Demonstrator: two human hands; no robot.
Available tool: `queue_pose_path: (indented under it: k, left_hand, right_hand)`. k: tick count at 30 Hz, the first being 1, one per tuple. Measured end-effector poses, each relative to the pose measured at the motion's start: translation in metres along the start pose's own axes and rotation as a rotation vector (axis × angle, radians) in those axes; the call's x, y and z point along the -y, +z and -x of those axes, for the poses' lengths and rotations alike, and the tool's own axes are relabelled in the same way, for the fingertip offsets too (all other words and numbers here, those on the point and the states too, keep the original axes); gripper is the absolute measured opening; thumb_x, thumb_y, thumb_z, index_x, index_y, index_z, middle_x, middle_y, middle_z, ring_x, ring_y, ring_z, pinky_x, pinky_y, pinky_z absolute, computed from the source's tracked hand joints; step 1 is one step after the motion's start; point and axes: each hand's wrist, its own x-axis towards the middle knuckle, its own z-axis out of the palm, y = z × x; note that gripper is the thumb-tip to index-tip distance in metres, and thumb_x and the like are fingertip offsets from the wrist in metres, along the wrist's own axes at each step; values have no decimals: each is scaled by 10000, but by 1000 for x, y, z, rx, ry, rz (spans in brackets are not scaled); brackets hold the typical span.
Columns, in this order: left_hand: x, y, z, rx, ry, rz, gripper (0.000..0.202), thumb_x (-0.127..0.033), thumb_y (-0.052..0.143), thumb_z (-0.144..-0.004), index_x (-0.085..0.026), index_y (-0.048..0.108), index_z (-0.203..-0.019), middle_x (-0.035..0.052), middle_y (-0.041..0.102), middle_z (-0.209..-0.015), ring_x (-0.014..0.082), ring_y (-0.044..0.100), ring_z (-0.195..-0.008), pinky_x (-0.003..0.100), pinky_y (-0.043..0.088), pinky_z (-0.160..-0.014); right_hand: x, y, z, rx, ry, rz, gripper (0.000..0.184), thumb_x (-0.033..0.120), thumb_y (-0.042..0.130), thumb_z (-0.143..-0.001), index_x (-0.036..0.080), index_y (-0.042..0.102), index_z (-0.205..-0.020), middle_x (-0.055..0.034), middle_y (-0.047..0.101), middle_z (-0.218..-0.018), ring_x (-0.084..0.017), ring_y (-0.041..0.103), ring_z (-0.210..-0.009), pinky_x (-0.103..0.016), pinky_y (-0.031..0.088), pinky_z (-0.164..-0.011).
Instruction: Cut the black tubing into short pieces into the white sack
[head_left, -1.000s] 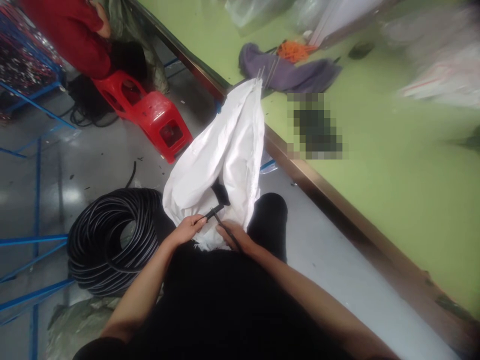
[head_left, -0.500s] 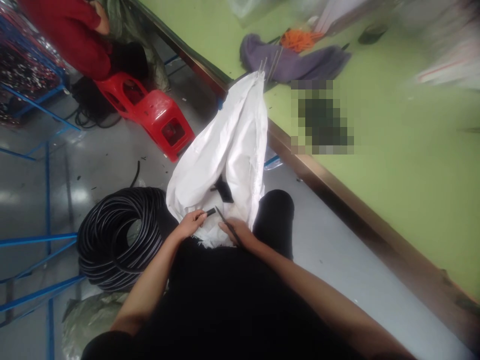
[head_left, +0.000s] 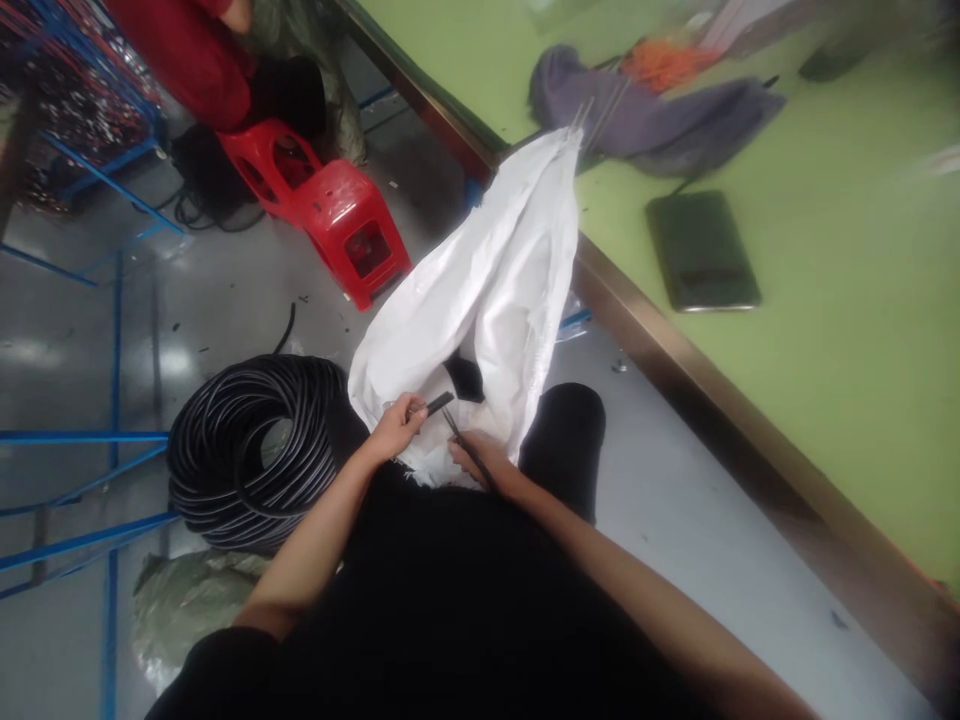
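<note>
My left hand (head_left: 399,428) is closed around a short black piece (head_left: 440,402), perhaps tubing, whose end sticks out to the right. In my right hand (head_left: 480,460) lies a slim dark tool (head_left: 471,452) with two thin pointed tips; whether it is scissors or tweezers I cannot tell. Its tips are close to the end of the black piece. Both hands are over the lower part of a white woven sack (head_left: 450,270), which spreads across my lap and reaches up to the table edge. Something black (head_left: 466,378) shows inside the sack's opening.
A thick coil of black tubing (head_left: 217,440) stands at my left. Beyond it are red plastic stools (head_left: 349,205) and a person in a red top (head_left: 180,60). On the green table (head_left: 840,400) lie a dark flat device (head_left: 705,250), purple cloth (head_left: 660,130) and an orange bundle (head_left: 667,62).
The view has shifted, so the surroundings sit farther right. The black piece shows more length beyond my left fingers. The tool's two tips now appear apart beside it.
</note>
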Motion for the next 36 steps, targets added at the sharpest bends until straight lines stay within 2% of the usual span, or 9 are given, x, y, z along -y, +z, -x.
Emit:
queue_pose_path:
  k: [4, 6, 8, 12, 15, 19, 24, 29, 36]
  left_hand:
    - [-3, 4, 1, 91, 35, -14, 234, -402, 499, -868, -173, 468, -900, -21, 524, -705, 109, 537, -608, 253, 438, -629]
    - [-3, 5, 2, 136, 53, 15, 242, -408, 490, -876, -170, 463, -903, -16, 531, -706, 114, 552, -621, 255, 440, -637]
    - [-2, 5, 4, 132, 55, 13, 267, -417, 505, -869, -162, 473, -943, 2, 556, -753, 123, 569, -648, 260, 442, -647]
    - [-3, 0, 10, 101, 102, -175, 283, -409, 526, -860, -152, 558, -974, 20, 588, -807, 141, 555, -710, 262, 431, -671]
    - [-5, -1, 14, 119, 139, -264, 282, -401, 482, -885, -153, 612, -918, 8, 587, -767, 140, 529, -708, 249, 407, -664]
    - [-6, -1, 14, 207, 155, -284, 325, -398, 432, -908, -145, 624, -838, -10, 546, -689, 122, 478, -647, 230, 369, -612]
    - [-6, -3, 9, 251, 144, -268, 335, -412, 439, -896, -144, 590, -763, -24, 499, -635, 110, 443, -600, 221, 342, -578]
    - [0, -4, 3, 262, 105, -300, 341, -410, 428, -896, -149, 576, -734, -25, 498, -619, 111, 446, -586, 227, 348, -588]
    - [4, -6, -1, 284, 93, -324, 332, -412, 424, -895, -155, 584, -758, -16, 541, -659, 119, 483, -617, 233, 367, -619]
  right_hand:
    - [0, 3, -3, 33, -37, 49, 320, 496, 555, -829, 240, 660, -989, -42, 685, -870, -235, 641, -829, -368, 478, -780]
    - [0, 4, -3, 36, -44, 54, 330, 502, 524, -849, 231, 657, -981, -35, 679, -838, -223, 639, -806, -352, 481, -755]
    - [0, 5, -2, 32, -33, 71, 362, 524, 483, -867, 214, 653, -946, -24, 658, -754, -202, 632, -722, -322, 487, -682]
    - [-1, 4, 0, 10, 16, 64, 411, 559, 449, -874, 199, 642, -917, -13, 606, -641, -174, 591, -584, -285, 466, -560]
    - [-1, 5, -1, 2, 39, 30, 404, 571, 470, -863, 212, 642, -936, -23, 622, -685, -171, 596, -599, -279, 467, -563]
    - [-2, 7, 0, 23, 57, 7, 418, 579, 437, -880, 224, 625, -994, -25, 638, -704, -178, 608, -621, -285, 475, -594]
    - [0, 7, 0, 9, 43, 204, 408, 537, 395, -912, 195, 617, -892, -35, 623, -664, -196, 618, -650, -295, 467, -622]
    - [-1, 5, -2, 25, 46, 422, 402, 493, 403, -921, 169, 629, -846, -96, 675, -785, -252, 647, -783, -331, 468, -704]
    - [-4, 5, -1, 36, 59, 452, 405, 505, 410, -919, 181, 640, -840, -96, 680, -797, -257, 649, -800, -332, 467, -709]
